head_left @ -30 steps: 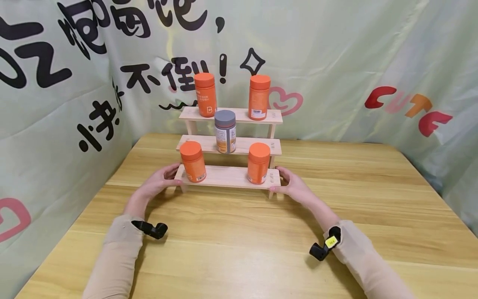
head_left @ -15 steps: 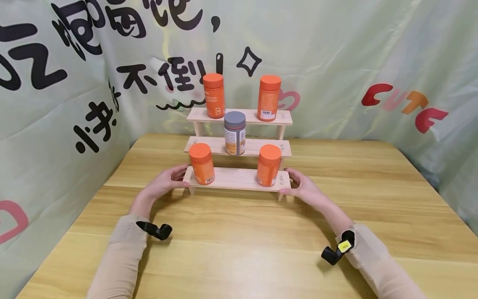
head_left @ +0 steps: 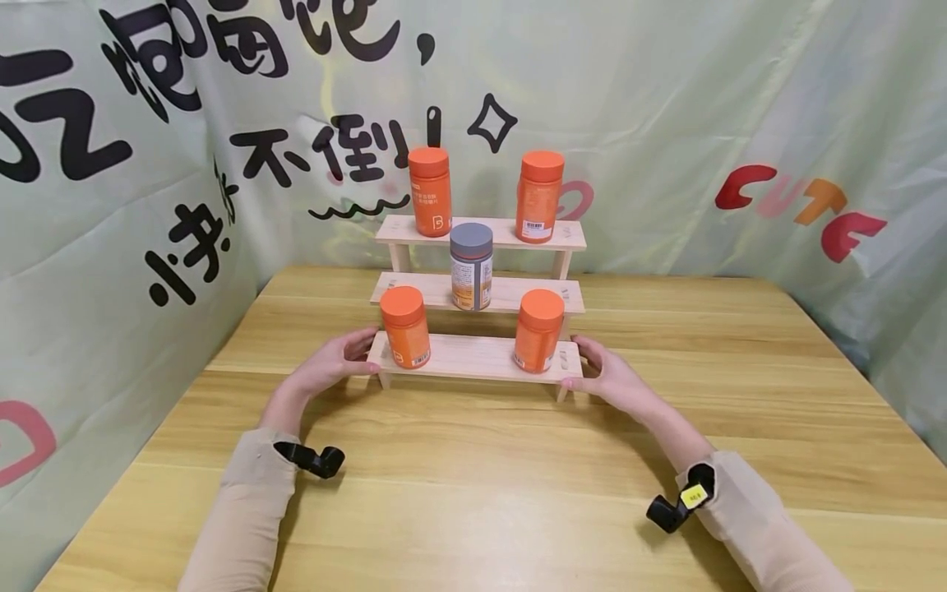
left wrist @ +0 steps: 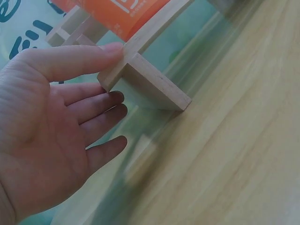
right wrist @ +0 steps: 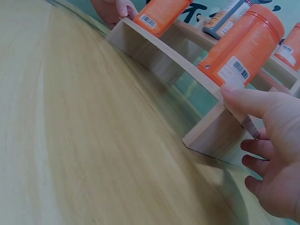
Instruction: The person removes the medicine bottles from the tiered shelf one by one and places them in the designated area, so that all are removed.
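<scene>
A three-tier pale wooden display stand (head_left: 473,355) stands on the table, bearing several jars. Two orange jars (head_left: 430,193) are on its top shelf, one near each end. A grey-lidded jar (head_left: 471,267) occupies the middle shelf. On the lowest shelf are a left orange jar (head_left: 405,329) and a right orange jar (head_left: 538,330). My left hand (head_left: 333,364) holds the lowest shelf's left end, thumb at the front corner, other fingers around the end. At the opposite end my right hand (head_left: 610,376) grips likewise, its thumb (right wrist: 243,99) on the front edge close to the jar.
The wood-grain table (head_left: 473,493) extends in front of the stand and to both sides. A printed pale curtain (head_left: 629,99) hangs behind the table and along its left side. Each wrist carries a small black camera (head_left: 314,460) over a beige sleeve.
The stand has slid to the right with its jars upright on it, mostly in the first half second. Both hands have moved along with it, keeping their hold on its ends.
</scene>
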